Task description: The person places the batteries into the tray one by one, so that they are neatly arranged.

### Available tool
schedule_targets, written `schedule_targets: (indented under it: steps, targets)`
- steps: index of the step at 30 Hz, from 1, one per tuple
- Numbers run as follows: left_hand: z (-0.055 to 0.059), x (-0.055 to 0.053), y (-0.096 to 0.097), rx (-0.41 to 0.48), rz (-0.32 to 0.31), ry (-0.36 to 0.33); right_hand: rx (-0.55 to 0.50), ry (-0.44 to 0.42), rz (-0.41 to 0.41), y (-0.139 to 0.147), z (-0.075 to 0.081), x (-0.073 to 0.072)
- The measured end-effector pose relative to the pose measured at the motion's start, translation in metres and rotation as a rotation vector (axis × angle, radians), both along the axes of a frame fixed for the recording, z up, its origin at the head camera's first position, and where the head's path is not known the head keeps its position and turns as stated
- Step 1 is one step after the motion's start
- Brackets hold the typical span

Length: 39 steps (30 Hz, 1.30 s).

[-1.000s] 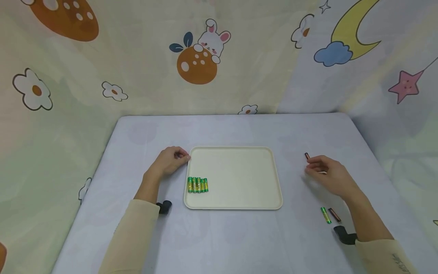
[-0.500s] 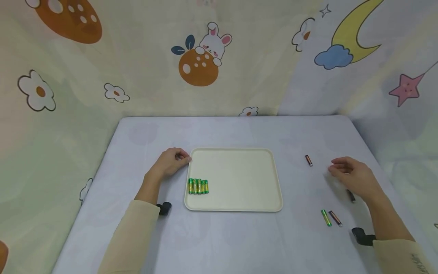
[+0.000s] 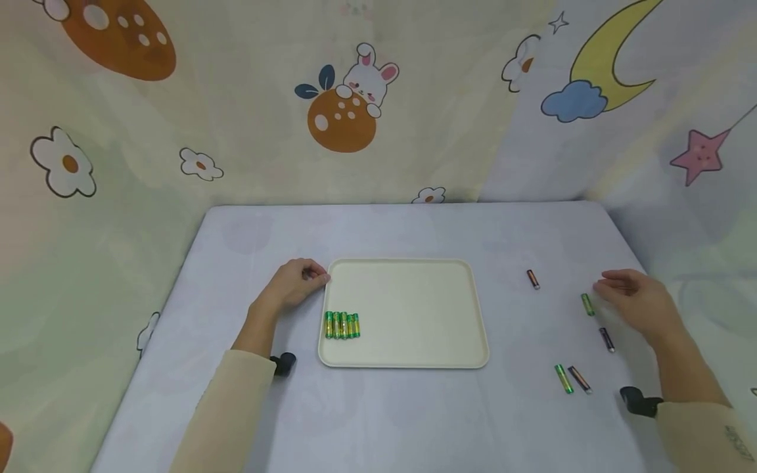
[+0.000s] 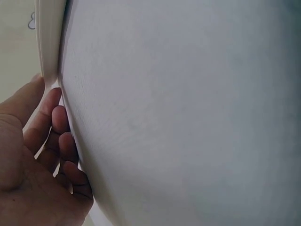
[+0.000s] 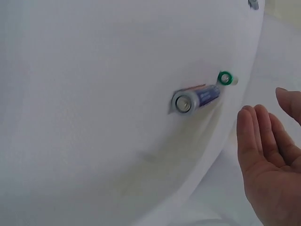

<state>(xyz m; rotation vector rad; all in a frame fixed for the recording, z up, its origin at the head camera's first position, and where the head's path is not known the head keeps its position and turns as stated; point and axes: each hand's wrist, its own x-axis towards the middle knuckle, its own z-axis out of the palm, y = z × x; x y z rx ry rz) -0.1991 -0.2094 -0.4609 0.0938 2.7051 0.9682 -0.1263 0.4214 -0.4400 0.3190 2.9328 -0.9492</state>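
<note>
My left hand [image 3: 296, 284] is at the left rim of the cream tray [image 3: 408, 315], thumb and forefinger pinching its edge; the left wrist view shows the thumb [image 4: 30, 96] on the rim, the other fingers curled below. Several green batteries [image 3: 342, 325] lie side by side in the tray's left part. My right hand [image 3: 641, 302] hovers at the table's right side, fingers extended and holding nothing. Just left of its fingertips lies a green battery [image 3: 587, 304], with a dark battery [image 3: 606, 339] nearer the front. Both show end-on in the right wrist view, the dark one [image 5: 195, 100] foremost.
A copper-topped battery [image 3: 533, 279] lies right of the tray. Toward the front right, a green battery [image 3: 564, 379] and another copper-and-dark battery [image 3: 579, 380] lie next to each other. A white cloth covers the table [image 3: 378, 420]; a patterned curtain [image 3: 248, 79] hangs behind it.
My right hand has moved right, away from the copper-topped battery, bringing the green and dark batteries beneath its path into view. My left hand has stayed at the tray's rim.
</note>
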Motion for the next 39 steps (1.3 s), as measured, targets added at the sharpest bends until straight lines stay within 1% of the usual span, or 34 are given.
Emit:
schedule_targets:
  steps: [4, 7, 9, 13, 17, 20, 25, 29, 34, 37, 39]
  targets:
    - [0.001, 0.001, -0.001, -0.004, -0.003, 0.004, -0.039, -0.047, -0.049, 0.006, -0.004, -0.002]
    - [0.001, 0.001, -0.001, -0.009, -0.002, 0.008, -0.057, -0.111, -0.072, 0.009, -0.007, -0.004]
    - [0.001, 0.001, -0.002, -0.008, -0.003, 0.007, -0.055, -0.145, -0.074, 0.011, -0.009, -0.006]
    - [-0.001, 0.002, -0.004, -0.008, 0.004, 0.002, -0.048, -0.183, -0.061, 0.012, -0.011, -0.010]
    - [-0.002, 0.002, -0.007, -0.003, 0.006, 0.008, -0.063, -0.222, -0.047, 0.012, -0.012, -0.013]
    - [-0.003, 0.001, -0.005, 0.010, -0.007, 0.018, -0.066, -0.227, -0.038, 0.011, -0.011, -0.011]
    - [-0.003, 0.001, -0.002, 0.014, -0.007, 0.019, -0.055, -0.221, -0.014, 0.005, -0.008, -0.008]
    - [-0.001, 0.002, -0.002, 0.010, -0.006, 0.016, -0.013, -0.215, 0.003, -0.002, -0.009, -0.010]
    - [-0.002, 0.000, -0.003, 0.007, -0.010, 0.021, 0.044, -0.205, 0.018, -0.009, -0.010, -0.012]
    - [-0.002, 0.000, -0.003, 0.008, -0.015, 0.025, 0.038, -0.216, 0.034, -0.015, -0.008, -0.013]
    - [-0.001, 0.000, -0.003, 0.009, -0.015, 0.020, 0.014, -0.223, 0.046, -0.020, -0.005, -0.013]
